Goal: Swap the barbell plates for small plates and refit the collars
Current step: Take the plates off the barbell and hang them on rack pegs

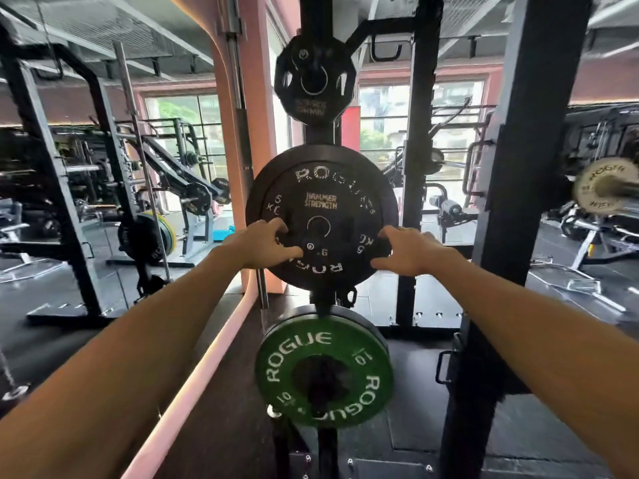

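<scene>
- The person stands in front of a black steel storage post [320, 140] with round weight plates hung on pegs, one above another.
- Both hands reach to the middle peg. A small black rubber plate with yellow "Hammer Strength" letters [320, 216] sits there, in front of a bigger black plate with worn white "Rogue" letters [321, 171].
- The left hand [266, 242] is partly curled, with its fingers on the left edge of the small plate and the thumb pointing at the middle hole.
- The right hand [403, 248] is also half open. Its fingers touch the right side of the plates. It is hard to tell which plate edge it grips.
- Neither hand has lifted anything clear yet. The small plate is on its peg.
- This looks like the step of fetching a small plate for the bar. The collars cannot be seen here.
- Next, the hands likely need to squeeze both edges and pull the plate straight toward the person until it slides off the peg.
- A big green round plate with white "Rogue" letters [325, 371] hangs just below, so a dropped plate could hit it.
- A thick black upright beam [518, 202] stands close on the right. A pink wall edge [249, 133] is close on the left.
- The open room is straight back, toward the person.
- The end of the silver barbell with a pale plate [603, 190] shows at the far right, past the beam.
</scene>
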`<state>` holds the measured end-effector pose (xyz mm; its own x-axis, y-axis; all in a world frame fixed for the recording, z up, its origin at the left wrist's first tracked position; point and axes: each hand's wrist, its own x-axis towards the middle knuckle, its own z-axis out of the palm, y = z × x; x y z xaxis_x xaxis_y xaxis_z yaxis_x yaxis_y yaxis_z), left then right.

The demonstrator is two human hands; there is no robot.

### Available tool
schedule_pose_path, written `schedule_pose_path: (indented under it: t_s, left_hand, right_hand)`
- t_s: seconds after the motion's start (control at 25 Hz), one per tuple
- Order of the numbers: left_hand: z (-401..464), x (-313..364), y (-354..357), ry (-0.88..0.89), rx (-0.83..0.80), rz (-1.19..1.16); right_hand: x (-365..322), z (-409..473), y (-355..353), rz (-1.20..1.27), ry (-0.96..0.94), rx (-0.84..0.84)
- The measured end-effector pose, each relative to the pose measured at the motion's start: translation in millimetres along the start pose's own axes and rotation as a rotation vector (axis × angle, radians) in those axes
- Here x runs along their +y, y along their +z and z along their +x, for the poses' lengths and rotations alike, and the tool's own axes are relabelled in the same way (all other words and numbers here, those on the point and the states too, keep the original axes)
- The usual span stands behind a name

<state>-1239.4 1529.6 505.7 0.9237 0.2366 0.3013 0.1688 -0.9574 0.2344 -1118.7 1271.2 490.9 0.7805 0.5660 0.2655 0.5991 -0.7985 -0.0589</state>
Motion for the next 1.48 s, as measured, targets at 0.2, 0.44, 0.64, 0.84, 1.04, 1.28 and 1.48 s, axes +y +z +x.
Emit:
schedule_pose_path:
  t_s: [0.2,0.44,0.64,0.84,1.04,1.28,1.48]
  left_hand:
    - [-63.1,36.3,-19.4,-0.013,-0.013,-0.008]
    - [-146.8,89.2,-19.1,-0.011,0.011,-0.044]
    - [-204.2,152.2,-21.5,-0.001,0.002,-0.066]
    - [-229.6,230.7,-29.7,0.057,-0.016,-0.078]
    - [-229.6,318.8,-17.5,0.130,0.005,-0.070]
    - [-197.9,440.4,19.4,0.182,-0.013,-0.070]
    - [-158.1,545.4,60.6,0.192,0.013,-0.128]
  right_hand:
    - [-2.1,-48.9,-26.1,0.028,-0.034,0.017]
    - [17.4,-146.8,-50.1,0.039,-0.016,0.006]
    - [57.4,-240.1,-72.1,0.046,0.055,-0.066]
    - [112.6,-315.2,-115.2,0.031,0.140,-0.041]
    - [189.7,-361.4,-136.3,0.020,0.232,-0.038]
    - [313.9,-398.5,-159.9,0.017,0.316,-0.069]
    - [435.1,-408.6,-177.0,0.039,0.313,-0.096]
